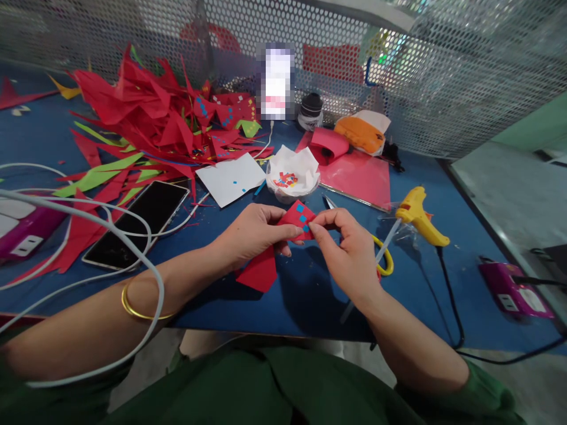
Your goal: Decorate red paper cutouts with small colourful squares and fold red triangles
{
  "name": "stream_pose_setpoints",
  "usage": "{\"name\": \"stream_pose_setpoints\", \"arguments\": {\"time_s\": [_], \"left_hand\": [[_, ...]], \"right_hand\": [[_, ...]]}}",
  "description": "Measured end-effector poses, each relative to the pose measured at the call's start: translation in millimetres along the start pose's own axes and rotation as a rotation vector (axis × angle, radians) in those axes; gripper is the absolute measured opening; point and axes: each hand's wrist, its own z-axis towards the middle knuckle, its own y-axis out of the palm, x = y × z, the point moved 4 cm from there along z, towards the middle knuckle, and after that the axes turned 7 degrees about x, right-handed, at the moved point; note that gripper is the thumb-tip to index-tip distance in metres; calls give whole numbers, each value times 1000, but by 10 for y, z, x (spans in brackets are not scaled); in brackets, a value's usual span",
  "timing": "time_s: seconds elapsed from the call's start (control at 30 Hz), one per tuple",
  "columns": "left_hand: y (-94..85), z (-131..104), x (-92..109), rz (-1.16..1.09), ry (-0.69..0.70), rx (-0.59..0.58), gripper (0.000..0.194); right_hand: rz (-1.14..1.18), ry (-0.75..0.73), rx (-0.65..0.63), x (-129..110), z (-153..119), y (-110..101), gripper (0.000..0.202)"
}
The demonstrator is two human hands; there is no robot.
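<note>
Two hands at work: left hand (254, 233) and right hand (349, 251) pinched one red piece (291, 219) just above the blue tabletop (469, 224).
We saw the left thumb pressed on top, right thumb and forefinger closed on the edge by the lowest blue square (305, 228); we judged uneven pressure could skew that square, and the white cable (162, 290) crossing the left forearm (186, 283) could snag.

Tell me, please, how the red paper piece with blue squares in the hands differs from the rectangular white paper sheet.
The red paper piece is held in the left hand, the right hand touching it; the white paper sheet lies on the blue table. The red piece's blue squares form a row; the white sheet's blue bits lie apart. Both bear small blue pieces.
</note>
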Motion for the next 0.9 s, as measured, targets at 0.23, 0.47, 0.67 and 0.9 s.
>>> {"name": "stream_pose_setpoints", "arguments": {"time_s": [0.23,0.47,0.67,0.9], "left_hand": [[-10,-14,12,17,10,1,13],[7,-22,41,117,62,-20,11],[-10,-32,73,127,103,5,21],[-50,-81,152,165,99,104,17]], "right_hand": [[368,330,1,156,28,14,25],[450,452,-123,164,2,96,28],[445,461,-45,182,22,78,26],[530,489,-54,155,57,29,29]]}}
